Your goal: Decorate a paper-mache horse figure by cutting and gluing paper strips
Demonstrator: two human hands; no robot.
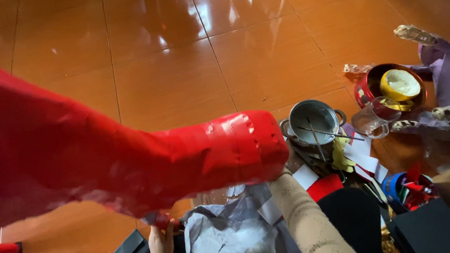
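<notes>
Big red paper form (133, 163) on both hands, left hand (162, 242) cupping underneath, right hand (285, 171) grip hidden.

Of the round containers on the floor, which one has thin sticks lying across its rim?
The steel pot with two side handles; the red bowl holds a yellow cup instead.

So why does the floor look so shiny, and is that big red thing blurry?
Head view: bright light glares off the glossy orange tiled floor; the big red paper-covered form sits close to the lens and looks soft, while the steel pot stays fairly sharp.
</notes>
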